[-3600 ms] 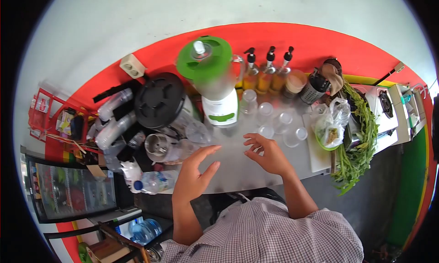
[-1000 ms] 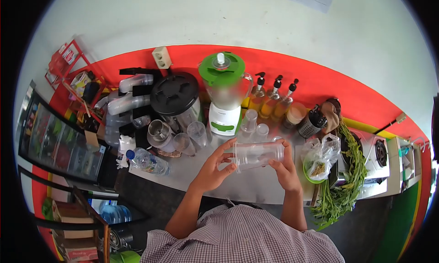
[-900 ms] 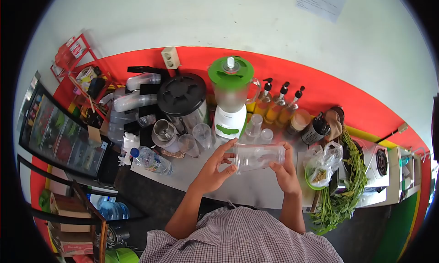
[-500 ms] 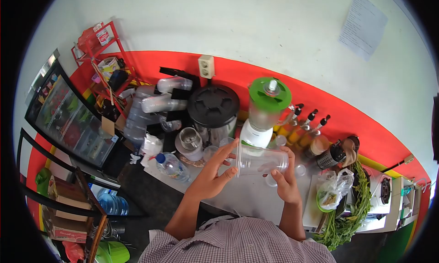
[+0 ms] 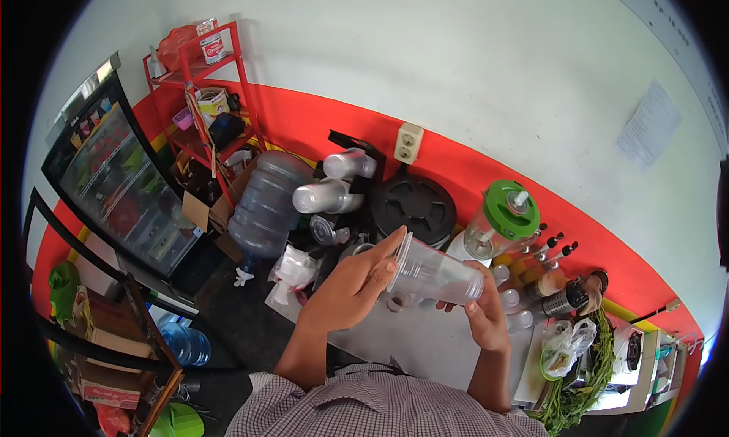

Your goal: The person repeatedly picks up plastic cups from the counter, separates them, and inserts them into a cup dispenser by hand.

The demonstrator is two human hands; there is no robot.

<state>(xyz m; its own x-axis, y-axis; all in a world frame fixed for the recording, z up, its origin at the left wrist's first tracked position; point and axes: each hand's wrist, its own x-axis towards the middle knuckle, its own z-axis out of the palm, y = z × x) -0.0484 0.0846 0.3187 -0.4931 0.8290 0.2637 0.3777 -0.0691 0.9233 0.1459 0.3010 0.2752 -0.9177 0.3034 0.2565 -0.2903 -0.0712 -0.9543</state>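
Note:
Between my two hands, above the counter (image 5: 414, 337), is a clear plastic cup stack (image 5: 440, 277), lying nearly level with its rims to the left. Several rim ridges show close together at that end. My left hand (image 5: 353, 285) grips the rim end, its thumb and fingers pressed on the edge. My right hand (image 5: 487, 312) holds the base end, thumb in front and fingers partly hidden behind. Just beyond stand a blender (image 5: 493, 228) with a green lid and a large container with a black lid (image 5: 414, 205).
Several pump bottles (image 5: 543, 258) and small clear cups (image 5: 519, 320) line the counter's right. Farther right are a plastic bag (image 5: 566, 346) and green leafy stalks (image 5: 596, 376). Sleeved cups (image 5: 326, 197), a water jug (image 5: 266, 205), a red shelf (image 5: 201, 72) and a fridge (image 5: 121, 186) stand left.
The view has turned left, so the counter things sit farther right and lower. The cup stack has tilted, its base end now lower. Both hands keep hold of it.

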